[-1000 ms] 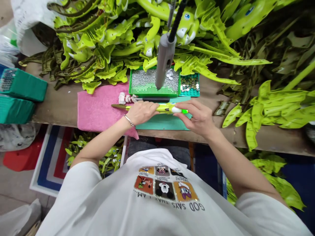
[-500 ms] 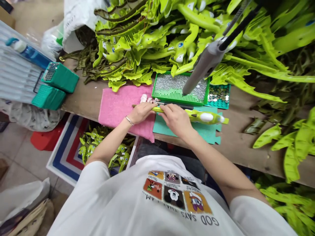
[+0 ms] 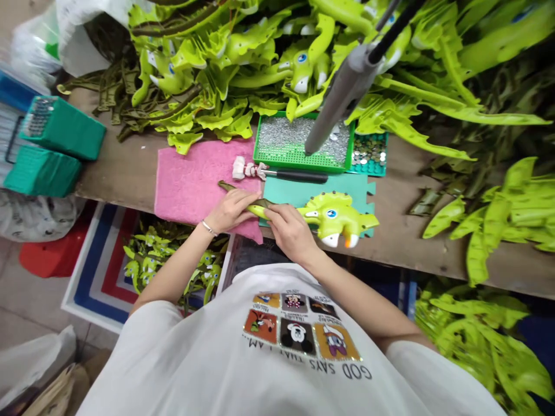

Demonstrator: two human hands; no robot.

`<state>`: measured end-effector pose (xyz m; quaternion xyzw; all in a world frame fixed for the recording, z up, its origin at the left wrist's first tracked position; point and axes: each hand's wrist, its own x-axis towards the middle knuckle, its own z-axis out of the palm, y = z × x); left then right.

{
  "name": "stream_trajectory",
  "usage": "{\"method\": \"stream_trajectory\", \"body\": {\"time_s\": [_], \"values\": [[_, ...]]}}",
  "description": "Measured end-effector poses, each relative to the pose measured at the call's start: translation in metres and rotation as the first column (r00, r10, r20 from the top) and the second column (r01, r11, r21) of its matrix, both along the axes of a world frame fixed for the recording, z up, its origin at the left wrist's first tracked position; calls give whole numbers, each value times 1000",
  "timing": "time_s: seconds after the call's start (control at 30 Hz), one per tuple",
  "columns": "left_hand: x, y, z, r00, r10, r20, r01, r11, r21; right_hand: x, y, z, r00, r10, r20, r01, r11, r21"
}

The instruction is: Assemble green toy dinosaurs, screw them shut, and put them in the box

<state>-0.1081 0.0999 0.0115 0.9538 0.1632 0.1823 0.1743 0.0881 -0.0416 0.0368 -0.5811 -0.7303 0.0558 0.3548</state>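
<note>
A lime-green plastic dinosaur toy [image 3: 336, 216] lies across the teal foam mat [image 3: 299, 190] at the bench's front edge, its head to the right. My left hand [image 3: 229, 209] and my right hand [image 3: 288, 226] both grip the toy's thin neck and handle part between them, fingers closed round it. The left hand rests over the pink towel [image 3: 195, 182]. A black-handled tool [image 3: 281, 172] with a white knobbed end lies just beyond my hands.
A grey electric screwdriver [image 3: 336, 104] hangs over a green tray of screws [image 3: 299, 144], beside a small tray of round metal parts [image 3: 368, 153]. Heaps of green dinosaur parts [image 3: 243, 58] fill the bench's back and right. Two green boxes [image 3: 52, 144] sit left. More toys lie in a bin [image 3: 173, 271] below.
The toy has been turned from edge-on to lying on its side, face showing, and drawn nearer the bench edge. My right hand slid from its head end to its neck.
</note>
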Motion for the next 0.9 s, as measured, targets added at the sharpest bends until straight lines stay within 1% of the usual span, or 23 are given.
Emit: {"method": "stream_trajectory", "body": {"time_s": [0.03, 0.07, 0.1, 0.13, 0.17, 0.23, 0.27, 0.3, 0.33, 0.37, 0.43, 0.5, 0.63, 0.8, 0.9], "values": [[-2, -4, 2, 1000, 6, -28, -7, 1000, -28, 7, -7, 2, 999, 4, -48, -4, 1000, -6], [-2, -8, 4, 998, 13, -57, -15, 999, -47, 19, -14, 5, 996, -24, -84, 23, 1000, -8], [-1, -13, 7, 996, 21, -82, -26, 998, -58, 34, -21, 8, 990, -91, -110, 90, 996, -12], [2, -19, 11, 994, 35, -103, -41, 997, -62, 51, -29, 11, 973, -196, -123, 194, 981, -22], [7, -26, 15, 992, 55, -117, -62, 996, -58, 70, -35, 12, 935, -330, -130, 326, 944, -49], [22, -44, 23, 987, 105, -125, -110, 993, -35, 105, -47, 8, 804, -584, -112, 569, 810, -142], [31, -54, 26, 985, 123, -125, -126, 992, -23, 119, -50, 3, 748, -658, -89, 634, 748, -197], [42, -63, 28, 983, 131, -126, -134, 991, -14, 128, -52, -4, 712, -699, -69, 668, 704, -242], [53, -72, 28, 983, 130, -128, -132, 991, -11, 134, -53, -11, 693, -719, -49, 683, 676, -276], [63, -79, 28, 983, 124, -134, -126, 992, -14, 136, -53, -18, 686, -727, -34, 686, 662, -302], [81, -89, 23, 982, 109, -155, -112, 994, -15, 133, -51, -30, 678, -735, -10, 692, 643, -327], [93, -93, 17, 979, 104, -178, -104, 995, 6, 127, -49, -36, 670, -742, 2, 701, 632, -329], [101, -91, 11, 975, 112, -194, -102, 993, 64, 122, -49, -37, 670, -741, -28, 694, 640, -329], [103, -91, 9, 975, 136, -177, -121, 988, 96, 122, -52, -35, 650, -758, -43, 709, 626, -324], [105, -92, 7, 970, 139, -199, -120, 987, 104, 120, -50, -33, 643, -766, -21, 720, 613, -326]]}}
